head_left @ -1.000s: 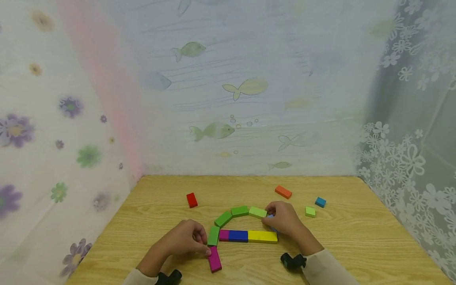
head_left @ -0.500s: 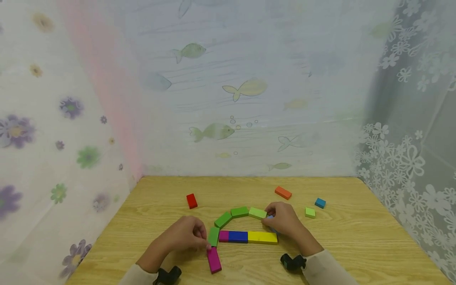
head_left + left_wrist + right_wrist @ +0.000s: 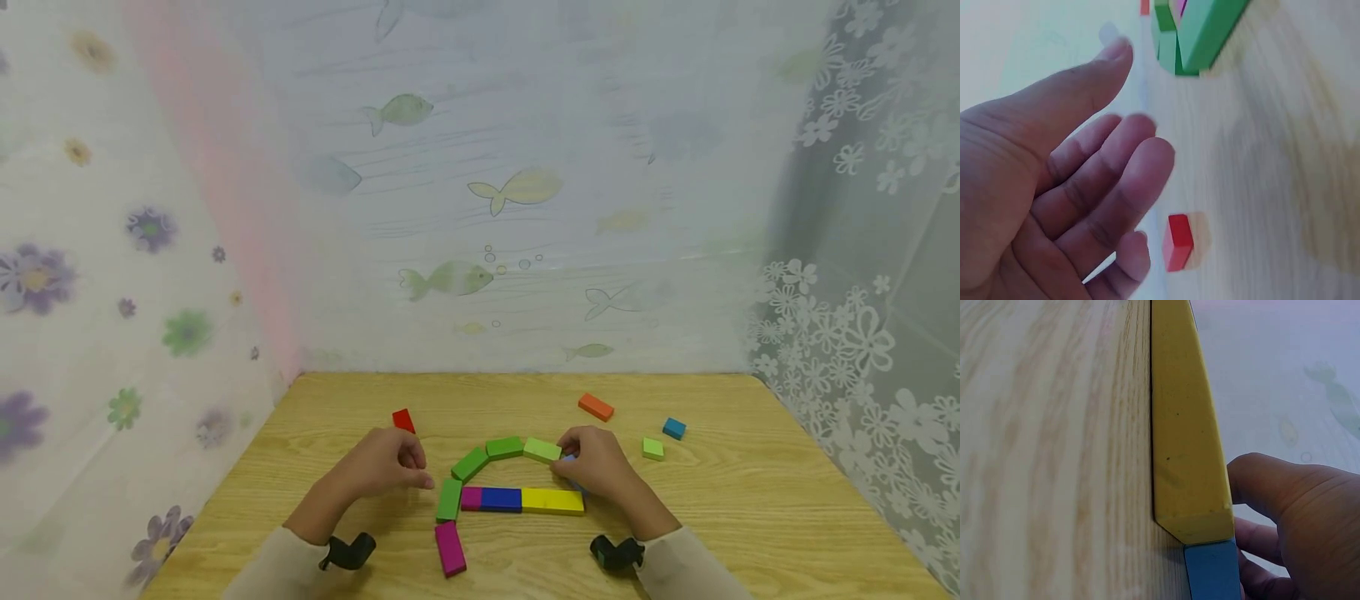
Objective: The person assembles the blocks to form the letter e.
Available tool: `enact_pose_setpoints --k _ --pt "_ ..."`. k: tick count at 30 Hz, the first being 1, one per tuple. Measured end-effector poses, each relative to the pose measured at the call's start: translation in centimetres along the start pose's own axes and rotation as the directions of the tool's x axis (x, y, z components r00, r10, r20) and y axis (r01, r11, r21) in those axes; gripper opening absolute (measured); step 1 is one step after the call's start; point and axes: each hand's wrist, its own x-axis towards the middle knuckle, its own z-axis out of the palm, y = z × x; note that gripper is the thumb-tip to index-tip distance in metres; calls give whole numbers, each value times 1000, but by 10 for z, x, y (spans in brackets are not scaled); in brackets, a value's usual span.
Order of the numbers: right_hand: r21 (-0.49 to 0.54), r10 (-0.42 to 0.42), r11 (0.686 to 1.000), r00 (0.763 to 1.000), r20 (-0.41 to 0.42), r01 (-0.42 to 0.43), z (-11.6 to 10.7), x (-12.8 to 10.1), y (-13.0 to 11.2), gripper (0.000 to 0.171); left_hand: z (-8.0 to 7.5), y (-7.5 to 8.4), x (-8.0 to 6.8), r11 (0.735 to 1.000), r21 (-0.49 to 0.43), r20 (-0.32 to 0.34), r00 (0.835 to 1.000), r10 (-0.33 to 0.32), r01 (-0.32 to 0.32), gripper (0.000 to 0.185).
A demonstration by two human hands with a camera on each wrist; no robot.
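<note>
plenty of bare desk (image 3: 750, 517) on the right and along the back edge, with curtains close on three sides and just an orange block (image 3: 596, 407), a blue cube (image 3: 674, 427) and a small green cube (image 3: 653, 447) scattered there. the right hand (image 3: 592, 463) hides most of a pale blue block (image 3: 572, 457) at the end of the green block arc (image 3: 495, 454), fingers curled round it just above the yellow bar (image 3: 552, 500), though the grip itself is hard to see. the left hand (image 3: 386, 463) is loosely open and holds nothing, near the red block (image 3: 402, 420), with the magenta block (image 3: 450, 547) lying apart by the near edge.

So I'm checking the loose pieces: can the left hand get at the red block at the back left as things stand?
Probably yes. The left hand is empty with its fingers relaxed, and the red block lies just beyond it on bare table, with nothing between them.
</note>
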Motion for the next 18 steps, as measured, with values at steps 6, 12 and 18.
enact_pose_setpoints --k 6,12,18 --pt "-2 -5 1000 1000 0 5 -1 0 -1 27 -11 -9 11 997 79 -101 995 -2 10 32" --pt "-3 -6 1000 1000 0 6 -1 -1 -2 27 -21 -21 24 985 156 -190 981 -42 72 40" --pt "1 7 1000 1000 -3 -7 0 0 -1 27 -23 -38 34 957 287 -205 979 16 44 44"
